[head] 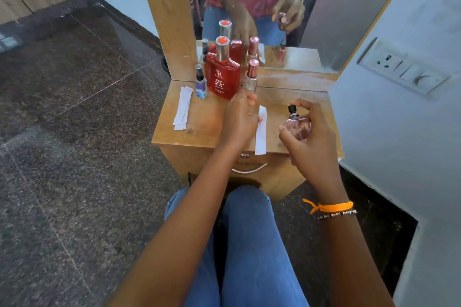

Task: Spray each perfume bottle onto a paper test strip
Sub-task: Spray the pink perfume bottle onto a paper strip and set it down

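Note:
My right hand [311,137] grips a round pink perfume bottle [298,128] with a black spray nozzle, held just above the right side of the small wooden table [204,132]. My left hand [239,119] rests on a white paper test strip [261,136] lying near the table's front edge, its fingers on the strip's far end. A stack of spare white strips [183,108] lies at the table's left. At the back stand a small blue spray bottle [201,85], a big red bottle [223,77] and a slim clear bottle with a pink cap [251,77].
A mirror [262,7] in a wooden frame rises behind the table and reflects the bottles and hands. A white wall with a socket panel [401,68] stands close on the right. A drawer handle [249,169] sits below the tabletop, my knees beneath it. Dark stone floor spreads left.

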A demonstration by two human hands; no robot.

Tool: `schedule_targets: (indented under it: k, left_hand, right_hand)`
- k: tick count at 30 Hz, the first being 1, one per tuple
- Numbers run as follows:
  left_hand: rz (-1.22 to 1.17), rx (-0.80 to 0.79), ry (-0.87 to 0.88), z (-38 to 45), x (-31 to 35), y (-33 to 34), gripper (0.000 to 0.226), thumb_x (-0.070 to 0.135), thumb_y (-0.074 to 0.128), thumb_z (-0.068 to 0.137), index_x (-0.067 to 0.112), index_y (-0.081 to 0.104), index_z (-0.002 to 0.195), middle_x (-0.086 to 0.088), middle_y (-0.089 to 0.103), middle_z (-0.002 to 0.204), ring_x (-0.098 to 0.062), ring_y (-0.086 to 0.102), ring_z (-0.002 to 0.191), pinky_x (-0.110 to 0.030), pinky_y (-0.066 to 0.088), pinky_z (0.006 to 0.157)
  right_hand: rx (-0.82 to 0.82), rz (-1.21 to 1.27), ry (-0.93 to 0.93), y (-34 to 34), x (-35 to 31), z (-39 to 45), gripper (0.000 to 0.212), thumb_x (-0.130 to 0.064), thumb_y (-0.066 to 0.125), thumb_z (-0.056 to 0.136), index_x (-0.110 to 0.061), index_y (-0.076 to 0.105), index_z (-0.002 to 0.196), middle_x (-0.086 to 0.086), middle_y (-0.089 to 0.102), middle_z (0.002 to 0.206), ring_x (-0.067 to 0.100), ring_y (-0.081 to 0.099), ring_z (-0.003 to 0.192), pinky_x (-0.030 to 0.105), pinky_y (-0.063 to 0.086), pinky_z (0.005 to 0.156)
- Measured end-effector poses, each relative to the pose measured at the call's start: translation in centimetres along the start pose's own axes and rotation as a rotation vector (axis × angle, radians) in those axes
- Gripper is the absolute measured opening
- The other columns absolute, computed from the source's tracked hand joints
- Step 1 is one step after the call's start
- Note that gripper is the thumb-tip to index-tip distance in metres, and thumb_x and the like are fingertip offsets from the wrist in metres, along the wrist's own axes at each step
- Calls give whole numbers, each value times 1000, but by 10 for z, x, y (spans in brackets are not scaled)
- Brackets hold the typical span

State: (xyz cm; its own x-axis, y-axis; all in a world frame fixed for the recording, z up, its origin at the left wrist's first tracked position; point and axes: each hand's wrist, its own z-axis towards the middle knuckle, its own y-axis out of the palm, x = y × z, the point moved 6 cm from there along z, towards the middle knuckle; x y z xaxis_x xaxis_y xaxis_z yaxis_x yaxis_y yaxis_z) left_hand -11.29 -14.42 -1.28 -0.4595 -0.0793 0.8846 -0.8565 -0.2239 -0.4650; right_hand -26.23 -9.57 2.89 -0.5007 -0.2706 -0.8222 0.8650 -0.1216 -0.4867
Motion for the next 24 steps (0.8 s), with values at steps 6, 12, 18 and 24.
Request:
schedule_targets:
  k: [6, 12, 18, 24]
  left_hand:
    - [122, 81, 94, 2, -4, 4, 27, 0, 73, 70, 14, 56, 85, 4, 56, 91, -18, 60, 81, -39, 54, 71]
    - [385, 188, 100, 3, -3, 0, 15, 29, 75, 72, 23, 64, 82, 8, 58, 101, -17, 50, 99, -24, 18, 80]
    - [417, 237, 76, 6, -4, 1, 14, 37, 71, 74, 25, 65, 78, 9, 58, 99, -15, 50, 99, -28, 20, 81]
    - [357, 243, 37, 5, -8, -2, 14, 40, 67, 79, 26, 66, 80, 9, 60, 98, -14, 52, 99, -30, 24, 84]
  right_hand:
    - [-13, 39, 4, 3, 1, 2, 45, -8, 65, 78, -37, 45, 107, -17, 56, 85, 15, 62, 76, 26, 50, 68]
    - [-20, 81, -7, 13, 4, 5, 45, -10, 64, 75, -36, 47, 108, -5, 60, 91, 15, 59, 76, 21, 48, 68]
    - [-18, 81, -1, 16, 9, 9, 47, -7, 65, 76, -35, 46, 108, -11, 58, 91, 12, 59, 79, 16, 47, 67]
    - [12, 100, 30, 18, 11, 12, 45, -8, 66, 80, -32, 45, 111, -6, 57, 92, 15, 59, 75, 14, 45, 63]
